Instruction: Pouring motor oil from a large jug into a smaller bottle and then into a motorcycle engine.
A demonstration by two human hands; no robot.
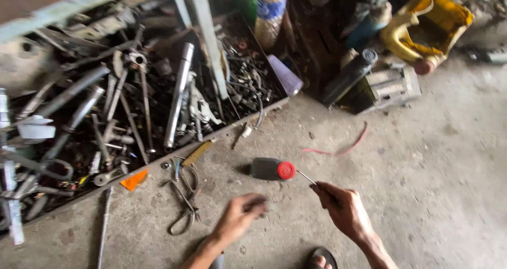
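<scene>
Low in the frame, just right of centre, your right hand (344,208) pinches a thin metal rod (307,178) between fingers and thumb, its free end aimed up and left at the red cap of a small dark bottle (272,169). That bottle lies on its side on the concrete floor (433,158) at the middle of the picture, cap turned toward you, which puts its mouth within easy reach of the rod tip; the tip looks just short of the cap, though blur makes contact hard to judge.

Your left hand (238,218), at lower centre, is curled with fingers drawn in near the bottle's base. It is smeared by motion, so you cannot tell whether it grips anything. Both hands stand apart, one to each side of the bottle.

Left of your left hand, a pair of scissors (185,200) rests flat on the floor. Across the upper left runs a tray of scrap metal (105,110), piled with pipes and bolts. At upper right sits a yellow plastic container (428,26), well away from your hands.
</scene>
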